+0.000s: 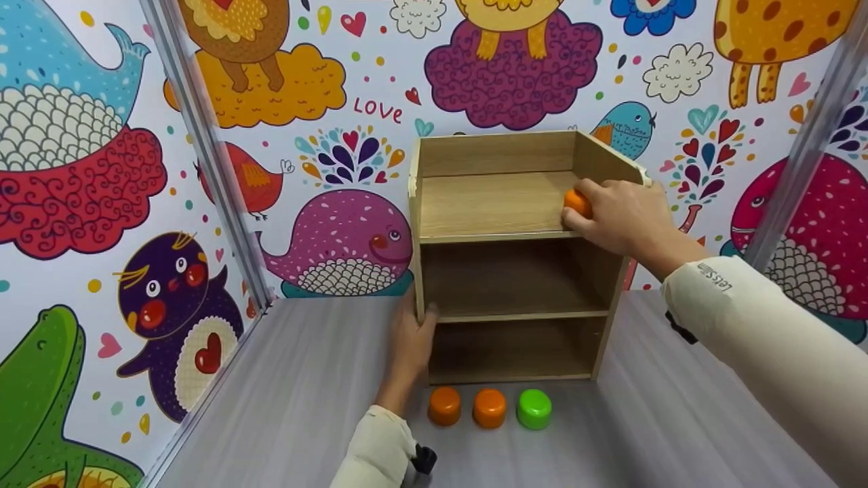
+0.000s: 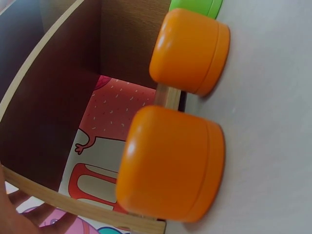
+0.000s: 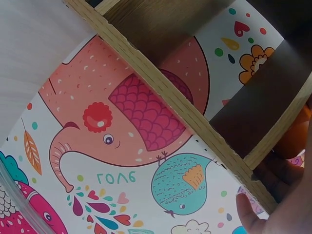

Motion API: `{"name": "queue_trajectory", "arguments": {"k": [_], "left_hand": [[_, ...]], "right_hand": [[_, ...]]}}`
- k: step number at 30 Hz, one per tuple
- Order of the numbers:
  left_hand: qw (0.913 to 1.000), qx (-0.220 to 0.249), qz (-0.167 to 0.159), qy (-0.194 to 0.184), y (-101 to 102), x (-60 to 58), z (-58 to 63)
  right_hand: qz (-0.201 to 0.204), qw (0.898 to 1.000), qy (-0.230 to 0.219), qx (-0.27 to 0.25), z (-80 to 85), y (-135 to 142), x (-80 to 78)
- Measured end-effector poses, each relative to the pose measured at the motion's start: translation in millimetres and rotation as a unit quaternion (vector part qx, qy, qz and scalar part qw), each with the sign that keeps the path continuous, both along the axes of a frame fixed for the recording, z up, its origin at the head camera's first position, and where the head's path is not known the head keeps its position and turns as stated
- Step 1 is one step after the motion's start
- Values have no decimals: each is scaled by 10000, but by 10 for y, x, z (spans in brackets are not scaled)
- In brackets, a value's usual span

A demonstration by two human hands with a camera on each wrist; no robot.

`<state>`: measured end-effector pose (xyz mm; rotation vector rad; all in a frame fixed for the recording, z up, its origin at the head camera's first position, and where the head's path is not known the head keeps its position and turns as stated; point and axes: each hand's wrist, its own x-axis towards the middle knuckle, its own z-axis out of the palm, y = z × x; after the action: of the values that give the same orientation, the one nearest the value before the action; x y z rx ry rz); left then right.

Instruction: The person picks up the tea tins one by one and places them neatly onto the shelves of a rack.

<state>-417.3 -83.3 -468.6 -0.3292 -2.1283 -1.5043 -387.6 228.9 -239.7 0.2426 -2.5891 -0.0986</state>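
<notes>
A small wooden shelf (image 1: 515, 316) with three levels stands upright on the table. My left hand (image 1: 411, 339) grips the lower part of its left side panel (image 2: 87, 207), fingers outside it. At the right end of the top level, my right hand (image 1: 620, 213) holds an orange rounded container (image 1: 578, 202); part of it is hidden by the fingers. In front of the shelf stand an orange container (image 1: 445, 407), a second orange container (image 1: 489, 408) and a green container (image 1: 534, 409) in a row, all with rounded edges.
The grey table (image 1: 305, 379) extends to both sides of the shelf. Behind it rises a wall (image 1: 339, 68) printed with cartoon animals, with a metal post (image 1: 210, 149) on the left and another post (image 1: 800, 142) on the right.
</notes>
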Motion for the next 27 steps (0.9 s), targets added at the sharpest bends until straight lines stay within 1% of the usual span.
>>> {"name": "queue_trajectory", "arguments": {"k": [8,15,17,21,27], "left_hand": [[9998,96,-75,148,6,-4,10],[9998,101,-162,107,12,-10,15],[9999,87,-127,70,12,-12,13],[10000,51,-26,-17,11,-10,2],[9999,104,21,13,9,-3,-14]], "right_hand": [[0,9999,-146,-3,36,-9,14],[-31,9995,-300,-51,79,-5,29],[-12,9995,-314,-64,99,0,40],[103,9997,-204,-111,147,17,66],[303,9991,-180,-242,212,21,119]]}}
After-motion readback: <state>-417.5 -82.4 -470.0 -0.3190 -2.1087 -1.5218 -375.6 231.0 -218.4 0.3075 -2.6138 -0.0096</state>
